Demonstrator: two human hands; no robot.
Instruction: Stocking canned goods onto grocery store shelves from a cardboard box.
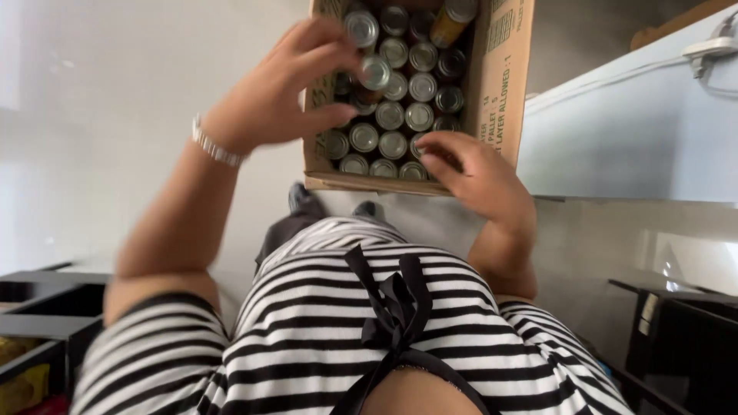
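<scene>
Tins (392,115) stand packed in rows inside the cardboard box (503,77), the left hand (280,88) over its left side, the right hand (473,173) at its near right corner.

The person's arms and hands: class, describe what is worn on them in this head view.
Both forearms are bare. The left hand has a thin silver-coloured bracelet at the wrist. The right hand shows no jewellery. Short sleeves striped black and white cover the upper arms, matching the striped top with a black bow.

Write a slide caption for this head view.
Left hand lifts a can from a cardboard box; right hand reaches in.
</scene>
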